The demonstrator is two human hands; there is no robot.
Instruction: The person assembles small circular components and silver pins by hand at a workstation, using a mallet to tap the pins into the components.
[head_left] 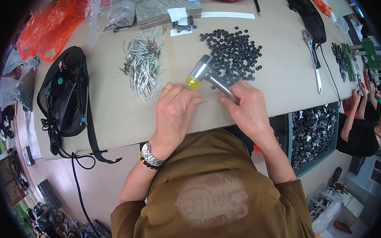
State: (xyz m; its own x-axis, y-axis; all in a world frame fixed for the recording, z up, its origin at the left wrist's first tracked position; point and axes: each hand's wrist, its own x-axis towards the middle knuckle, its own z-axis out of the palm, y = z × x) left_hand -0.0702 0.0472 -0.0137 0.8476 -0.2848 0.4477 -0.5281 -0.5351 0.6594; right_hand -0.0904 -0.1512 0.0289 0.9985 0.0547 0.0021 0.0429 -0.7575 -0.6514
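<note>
My right hand is closed around the metal handle of a two-faced mallet. The mallet's head is silver, with a dark upper face and a clear yellow lower face. That yellow face hangs just above and beside the fingers of my left hand. My left fingers are pinched together at the table; whatever they hold is hidden behind them. Beyond my left hand lies a heap of thin silver metal pins. Small round black caps spread over the table beyond the mallet and my right hand.
A black mesh bag with cables lies at the left. Across the back are a stone block and red plastic bags. An adjustable wrench lies at the right. A green bin of dark metal parts stands below the table edge.
</note>
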